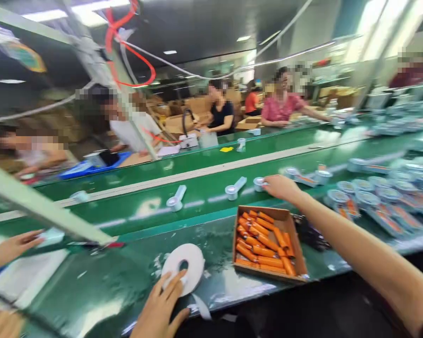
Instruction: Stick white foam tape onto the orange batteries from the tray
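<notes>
The right hand (281, 187) is stretched far out over the green belt (204, 195), and its fingers are closed on a small white device (259, 183) that rests on the belt. Two more white devices (235, 188) of the same kind are seen on the belt to the left, well apart from one another. The left hand (160, 307) is laid near the front edge of the table (102, 286), with its fingers spread wide and the fingertips pressed flat on a white tape roll (184, 267); nothing is gripped by it. A loose tail of tape is seen just right of that hand.

Between the two hands, to the right of the roll, an open cardboard box (270, 244) is set on the table, and it is filled with orange tubes (264, 244) lying in a heap. Far right, rows of packed devices (377, 199) in clear packs with orange inserts are laid out beside the belt.

At the near left edge, another person's hand (12, 249) is seen resting by a pale object that is too blurred to tell. On the far side of the belt, several people are seated at work, with cardboard boxes stacked behind them.
</notes>
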Demonstrator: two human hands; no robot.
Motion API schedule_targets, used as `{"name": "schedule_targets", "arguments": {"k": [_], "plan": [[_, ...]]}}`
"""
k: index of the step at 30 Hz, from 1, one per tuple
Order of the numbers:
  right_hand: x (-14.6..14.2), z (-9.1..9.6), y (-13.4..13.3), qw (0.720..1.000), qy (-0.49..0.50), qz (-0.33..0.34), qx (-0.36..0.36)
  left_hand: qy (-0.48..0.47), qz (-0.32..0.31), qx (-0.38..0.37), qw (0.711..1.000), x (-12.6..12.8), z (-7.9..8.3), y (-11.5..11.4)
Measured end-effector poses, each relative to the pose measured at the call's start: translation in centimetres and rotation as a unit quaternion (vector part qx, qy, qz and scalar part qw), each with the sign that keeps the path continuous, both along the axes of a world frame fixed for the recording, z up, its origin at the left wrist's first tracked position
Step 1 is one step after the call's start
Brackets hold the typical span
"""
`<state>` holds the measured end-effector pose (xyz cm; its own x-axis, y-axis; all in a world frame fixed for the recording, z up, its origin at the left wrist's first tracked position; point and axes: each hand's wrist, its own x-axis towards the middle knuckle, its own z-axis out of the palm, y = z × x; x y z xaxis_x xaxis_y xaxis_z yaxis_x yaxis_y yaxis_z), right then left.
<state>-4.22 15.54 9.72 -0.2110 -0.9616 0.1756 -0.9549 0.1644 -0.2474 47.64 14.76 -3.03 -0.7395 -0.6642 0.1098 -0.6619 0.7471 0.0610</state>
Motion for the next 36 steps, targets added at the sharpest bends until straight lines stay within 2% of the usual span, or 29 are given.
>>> {"name": "schedule_targets", "arguments": {"k": [3,5,6,7,8,10,11,12,13,14,16,18,20,21,23,25,27,31,34,36], "plan": [[0.6,-1.6,2.8,1.0,-0.019,0.008,-0.008,0.025,-0.016,-0.054,0.998,-1.1,-1.5,-2.9],[3.0,-2.6,5.8,0.991,-0.12,0.052,-0.037,0.077,-0.022,-0.104,0.991,-3.1,-0.9,-2.8],[4.6,-3.0,7.4,0.975,-0.203,0.075,-0.045,0.115,-0.03,-0.131,0.984,-4.4,0.0,-2.2],[6.4,-3.4,9.0,0.948,-0.301,0.098,-0.043,0.156,-0.043,-0.154,0.975,-6.0,1.1,-1.3],[8.2,-3.8,10.4,0.906,-0.403,0.123,-0.029,0.194,-0.057,-0.167,0.965,-7.8,2.4,-0.3],[11.5,-4.5,12.9,0.804,-0.566,0.179,0.03,0.253,-0.092,-0.162,0.95,-11.5,4.9,1.7],[13.0,-4.9,13.8,0.759,-0.614,0.206,0.066,0.274,-0.103,-0.148,0.945,-13.1,6.0,2.4],[14.2,-5.4,14.6,0.73,-0.638,0.223,0.102,0.296,-0.106,-0.129,0.941,-14.4,6.8,2.9],[15.1,-6.0,15.4,0.722,-0.639,0.228,0.139,0.32,-0.096,-0.1,0.937,-15.3,7.2,3.2],[15.7,-6.5,16.0,0.733,-0.618,0.226,0.173,0.351,-0.072,-0.062,0.932,-15.8,7.4,3.4],[16.1,-7.5,17.1,0.794,-0.521,0.234,0.206,0.405,0.007,0.05,0.913,-15.8,6.7,3.4],[15.3,-7.7,17.5,0.858,-0.386,0.278,0.193,0.426,0.087,0.161,0.886,-15.1,5.3,3.3],[13.5,-7.0,16.6,0.907,-0.271,0.288,0.145,0.421,0.127,0.21,0.873,-14.3,3.6,3.4],[12.3,-6.4,15.7,0.933,-0.219,0.26,0.118,0.417,0.131,0.213,0.874,-14.0,2.9,3.5],[9.7,-5.3,13.0,0.981,-0.095,0.142,0.089,0.415,0.122,0.198,0.879,-13.9,1.7,3.9],[7.4,-4.7,10.0,0.994,0.031,0.029,0.098,0.407,0.103,0.184,0.889,-14.0,1.0,4.3],[5.9,-5.1,7.6,0.988,0.085,-0.022,0.128,0.397,0.083,0.165,0.899,-14.3,0.7,4.7],[5.4,-7.1,6.0,0.987,0.091,-0.041,0.128,0.365,0.048,0.107,0.923,-14.5,0.5,5.3],[5.6,-8.0,6.5,0.988,0.086,-0.045,0.116,0.329,0.024,0.06,0.942,-14.6,0.2,5.6],[5.3,-7.8,7.1,0.991,0.073,-0.04,0.109,0.313,0.01,0.021,0.95,-14.5,0.1,5.7]]}}
